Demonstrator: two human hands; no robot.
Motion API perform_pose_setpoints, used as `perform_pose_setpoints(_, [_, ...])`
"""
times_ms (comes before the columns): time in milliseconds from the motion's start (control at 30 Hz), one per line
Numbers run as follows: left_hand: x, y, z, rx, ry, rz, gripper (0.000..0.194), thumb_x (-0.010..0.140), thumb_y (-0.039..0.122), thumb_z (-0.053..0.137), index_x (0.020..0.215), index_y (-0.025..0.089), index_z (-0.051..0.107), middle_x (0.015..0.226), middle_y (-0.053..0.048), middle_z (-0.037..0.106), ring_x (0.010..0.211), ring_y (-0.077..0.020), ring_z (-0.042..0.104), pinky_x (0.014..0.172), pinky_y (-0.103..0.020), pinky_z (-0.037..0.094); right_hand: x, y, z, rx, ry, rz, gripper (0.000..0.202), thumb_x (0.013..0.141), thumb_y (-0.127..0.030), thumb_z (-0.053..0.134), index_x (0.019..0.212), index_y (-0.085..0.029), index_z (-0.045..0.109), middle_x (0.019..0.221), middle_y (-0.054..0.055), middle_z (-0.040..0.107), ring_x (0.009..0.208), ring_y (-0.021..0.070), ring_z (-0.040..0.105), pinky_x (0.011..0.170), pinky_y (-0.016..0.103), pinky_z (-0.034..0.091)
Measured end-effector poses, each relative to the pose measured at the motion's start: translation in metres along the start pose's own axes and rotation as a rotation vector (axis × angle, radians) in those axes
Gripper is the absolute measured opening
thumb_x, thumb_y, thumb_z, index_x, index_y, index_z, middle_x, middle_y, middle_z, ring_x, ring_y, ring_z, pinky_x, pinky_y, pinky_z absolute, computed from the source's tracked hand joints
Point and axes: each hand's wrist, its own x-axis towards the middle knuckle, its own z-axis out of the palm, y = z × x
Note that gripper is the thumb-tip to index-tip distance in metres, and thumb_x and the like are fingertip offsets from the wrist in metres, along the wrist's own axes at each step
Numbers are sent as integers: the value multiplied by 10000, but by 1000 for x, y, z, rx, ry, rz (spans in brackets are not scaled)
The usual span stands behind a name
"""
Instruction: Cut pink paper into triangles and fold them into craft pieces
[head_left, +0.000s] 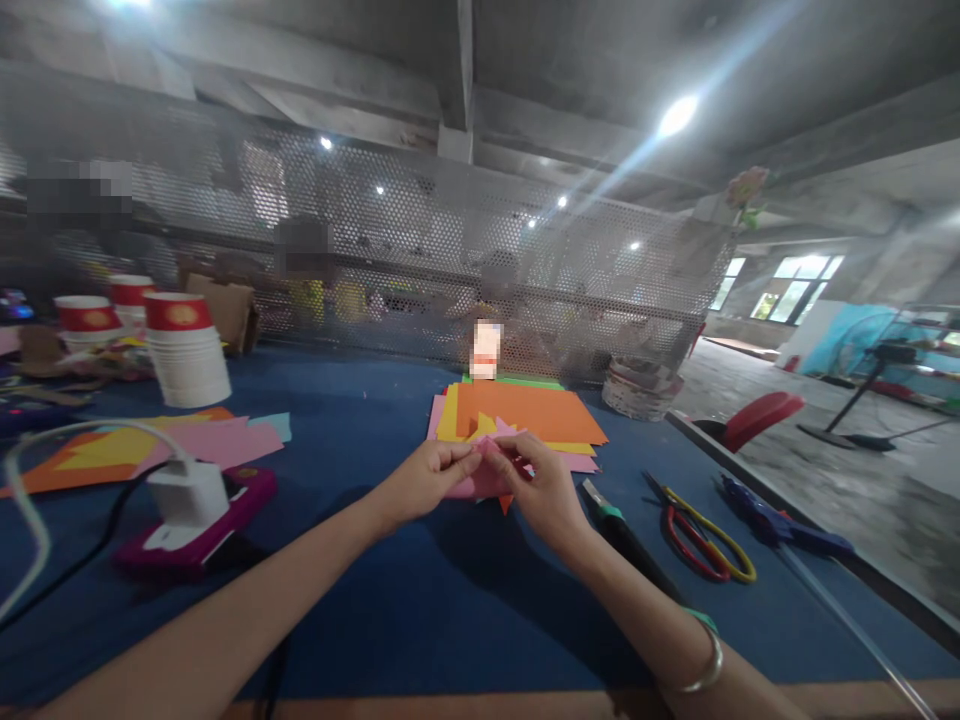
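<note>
Both hands meet over the blue table, pinching one piece of pink paper (487, 446) between them. My left hand (429, 477) grips its left side with thumb and forefinger. On the other side, my right hand (541, 490) holds it with bent fingers, which partly hide it. Behind the hands lies a stack of coloured sheets, with an orange sheet (536, 412) on top and yellow, pink and green edges showing. Small yellow and pink cut pieces lie at the near side of that stack, too covered to make out fully.
Right of my hands lie a black-handled tool (634, 545), red-and-yellow scissors (701, 535) and a blue glue gun (780, 520) with a clear stick. At left are a purple power strip (195, 530) with a white plug, paper sheets (202, 445) and paper cups (186, 350). A perforated screen (405, 240) stands behind.
</note>
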Motion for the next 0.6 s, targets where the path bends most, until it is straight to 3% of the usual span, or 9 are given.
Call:
perform_pose_setpoints(267, [-1, -4, 2, 83, 33, 7, 448, 796, 573, 574, 665, 150, 647, 601, 9, 510, 680, -146, 482, 632, -234, 373, 0, 3, 1, -10, -3, 24, 256, 934, -393, 534, 882, -156, 617, 852, 5, 630, 748, 119, 603, 706, 309, 511])
perform_pose_setpoints(600, [-1, -2, 3, 115, 17, 19, 397, 803, 533, 567, 706, 163, 676, 654, -15, 584, 792, -186, 541, 708, -262, 429, -1, 3, 1, -10, -1, 36, 256, 935, -389, 533, 868, -157, 616, 832, 0, 628, 733, 115, 601, 696, 302, 511])
